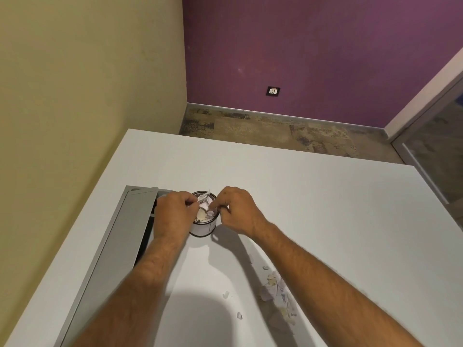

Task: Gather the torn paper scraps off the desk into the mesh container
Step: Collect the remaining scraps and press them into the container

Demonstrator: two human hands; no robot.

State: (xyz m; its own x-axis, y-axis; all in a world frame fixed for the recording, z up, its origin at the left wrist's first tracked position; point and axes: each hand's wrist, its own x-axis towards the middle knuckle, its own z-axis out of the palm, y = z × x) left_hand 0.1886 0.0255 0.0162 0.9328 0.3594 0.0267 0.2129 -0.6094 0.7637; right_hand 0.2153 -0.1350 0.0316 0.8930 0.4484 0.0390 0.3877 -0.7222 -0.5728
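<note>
A small round mesh container [203,227] stands on the white desk [313,196], holding several torn paper scraps [203,214]. My left hand [172,211] is at the container's left rim, pinching a white scrap [204,196] over the opening. At the right rim, my right hand [236,209] has its fingertips curled on scraps at the top of the container. A pile of loose scraps [275,289] lies on the desk under my right forearm. Two small scraps [226,294] [239,315] lie apart nearer to me.
A grey cable-tray flap [130,221] stands open along the desk's left side, just left of my left hand. A yellow wall borders the desk on the left. Beyond the far desk edge are floor, a purple wall and a wall socket [273,91].
</note>
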